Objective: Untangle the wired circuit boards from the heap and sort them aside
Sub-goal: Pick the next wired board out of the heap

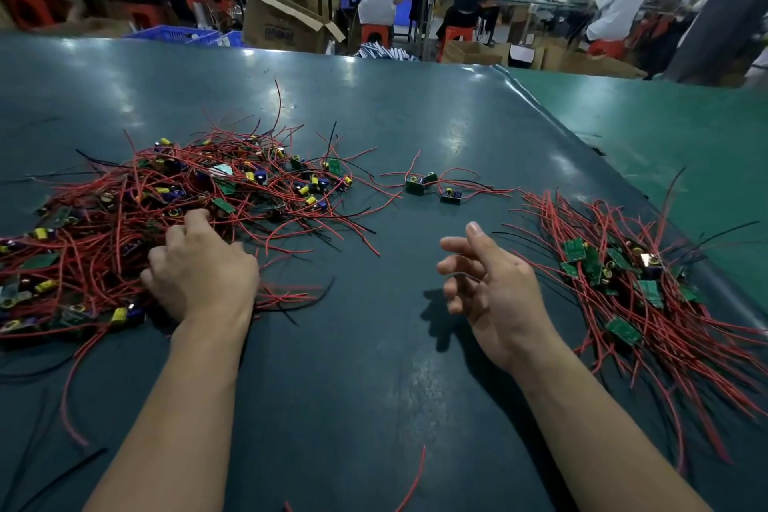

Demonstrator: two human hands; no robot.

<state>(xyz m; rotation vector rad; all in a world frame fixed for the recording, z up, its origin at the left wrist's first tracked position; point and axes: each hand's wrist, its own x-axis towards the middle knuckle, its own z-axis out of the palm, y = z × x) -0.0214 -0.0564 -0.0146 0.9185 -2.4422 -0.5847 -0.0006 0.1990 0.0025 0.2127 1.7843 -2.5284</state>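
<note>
A tangled heap [174, 200] of small green circuit boards with red and black wires covers the left of the dark table [374, 387]. My left hand [203, 274] lies on the heap's near right edge with its fingers curled down into the wires. My right hand [486, 283] hovers over bare table, fingers loosely bent, holding nothing. To its right lies a sorted pile [631, 283] of boards whose red wires run roughly parallel. Two or three loose wired boards [432, 187] sit at the centre, between the heap and the pile.
The table's right edge [623, 162] runs diagonally beside a lighter green surface [685, 129]. Stray red and black wires lie near the front left. Beyond the far edge are seated people, red stools, cardboard boxes [282, 25] and blue crates.
</note>
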